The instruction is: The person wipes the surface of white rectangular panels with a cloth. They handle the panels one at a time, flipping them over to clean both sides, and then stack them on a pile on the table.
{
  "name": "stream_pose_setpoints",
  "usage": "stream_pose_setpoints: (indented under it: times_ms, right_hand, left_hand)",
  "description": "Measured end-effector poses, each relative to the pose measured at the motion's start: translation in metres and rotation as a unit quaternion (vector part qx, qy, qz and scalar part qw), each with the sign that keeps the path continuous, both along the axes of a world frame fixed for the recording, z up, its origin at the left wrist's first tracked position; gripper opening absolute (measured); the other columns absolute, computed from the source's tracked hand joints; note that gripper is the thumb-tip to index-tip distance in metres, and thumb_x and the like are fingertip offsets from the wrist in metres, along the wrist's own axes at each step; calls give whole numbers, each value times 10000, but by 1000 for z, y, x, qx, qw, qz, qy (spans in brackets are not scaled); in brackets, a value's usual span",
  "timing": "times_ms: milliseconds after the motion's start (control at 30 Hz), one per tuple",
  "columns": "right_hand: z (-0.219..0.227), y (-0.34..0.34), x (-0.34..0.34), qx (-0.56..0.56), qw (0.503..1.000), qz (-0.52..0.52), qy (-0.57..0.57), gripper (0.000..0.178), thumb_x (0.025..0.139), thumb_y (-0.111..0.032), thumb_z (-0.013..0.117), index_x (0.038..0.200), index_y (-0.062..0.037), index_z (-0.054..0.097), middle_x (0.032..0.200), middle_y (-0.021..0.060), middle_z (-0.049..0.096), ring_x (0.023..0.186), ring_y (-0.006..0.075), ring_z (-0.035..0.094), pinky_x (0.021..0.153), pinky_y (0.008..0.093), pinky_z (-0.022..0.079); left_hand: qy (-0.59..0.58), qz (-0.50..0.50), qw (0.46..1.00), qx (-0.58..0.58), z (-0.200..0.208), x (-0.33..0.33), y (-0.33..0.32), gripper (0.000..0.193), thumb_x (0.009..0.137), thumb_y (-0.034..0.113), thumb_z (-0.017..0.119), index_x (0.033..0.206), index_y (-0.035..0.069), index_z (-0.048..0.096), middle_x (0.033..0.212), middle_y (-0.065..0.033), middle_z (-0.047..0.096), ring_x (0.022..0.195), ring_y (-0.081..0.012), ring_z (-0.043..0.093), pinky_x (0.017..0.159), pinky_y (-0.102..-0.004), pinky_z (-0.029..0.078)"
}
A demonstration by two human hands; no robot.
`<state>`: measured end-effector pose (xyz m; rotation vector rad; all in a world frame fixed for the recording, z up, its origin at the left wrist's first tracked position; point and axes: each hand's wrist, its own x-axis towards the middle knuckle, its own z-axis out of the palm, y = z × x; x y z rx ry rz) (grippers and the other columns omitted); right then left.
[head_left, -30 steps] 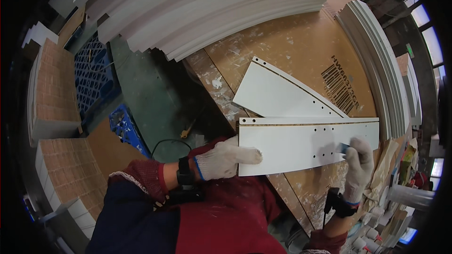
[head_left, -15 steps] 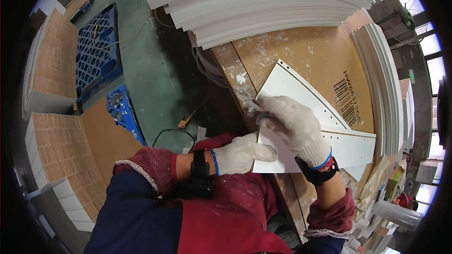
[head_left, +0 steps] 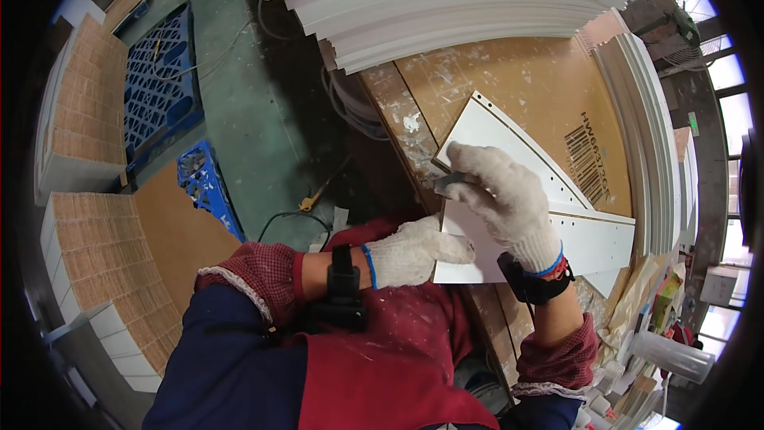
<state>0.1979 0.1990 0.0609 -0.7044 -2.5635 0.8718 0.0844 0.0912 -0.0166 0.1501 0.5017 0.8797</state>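
Note:
A white board (head_left: 589,240) with a row of small holes near its long edge lies on the bench, its near-left end jutting toward me. My left hand (head_left: 418,253), in a white knit glove, grips that end with the thumb on top. Beneath lies a second white board (head_left: 509,139), with a groove and holes along its edge, at an angle to the first. Above both boards is my gloved right hand (head_left: 505,199), its fingers closed around a small grey flat piece (head_left: 455,181) whose kind I cannot make out. The hand covers part of the upper board.
Brown cardboard (head_left: 525,80) covers the bench. White panels (head_left: 446,12) are stacked at the far side, and more panels (head_left: 656,143) stand along the right. A blue pallet (head_left: 163,72), wrapped stacks (head_left: 111,247) and a cable with a yellow fitting (head_left: 307,204) are at the left.
My right hand has lifted slightly off the board's end, showing more of the grey piece. My left hand and the upper board's near end have shifted slightly right and away from me.

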Motion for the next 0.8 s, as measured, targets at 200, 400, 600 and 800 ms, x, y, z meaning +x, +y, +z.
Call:
stream_pose_setpoints:
  times_ms: [200, 400, 600, 800]
  right_hand:
    - [3, -7, 2, 32, 999, 17, -29, 377, 782, -97, 659, 1149, -117, 573, 916, 98, 624, 855, 300, 615, 694, 377, 506]
    - [10, -7, -2, -1, 998, 46, -51, 383, 788, -95, 636, 1162, -104, 557, 920, 107, 621, 860, 315, 611, 693, 380, 509]
    - [4, -4, -1, 67, 996, 8, -65, 378, 772, -67, 700, 1139, -65, 606, 971, 131, 640, 842, 294, 639, 726, 337, 516]
    - [3, -4, 5, -41, 999, -28, 4, 338, 792, -110, 675, 1119, -87, 594, 954, 129, 632, 858, 298, 627, 721, 356, 513]
  left_hand:
    - [42, 9, 997, 56, -12, 5, -2, 380, 855, 31, 628, 1222, 27, 525, 1121, -69, 620, 1034, -173, 592, 855, -276, 478]
    - [370, -45, 868, 329, -20, 0, -5, 440, 853, 38, 610, 1277, 33, 492, 1157, -67, 616, 1055, -202, 586, 884, -296, 467]
    - [186, 6, 965, 185, -19, 2, -6, 260, 888, 133, 618, 1130, 38, 594, 1088, -64, 643, 994, -158, 609, 851, -253, 471]
    - [75, -12, 995, 70, -27, 9, -2, 374, 892, 3, 556, 1263, 12, 512, 1161, -71, 608, 1072, -177, 592, 924, -316, 473]
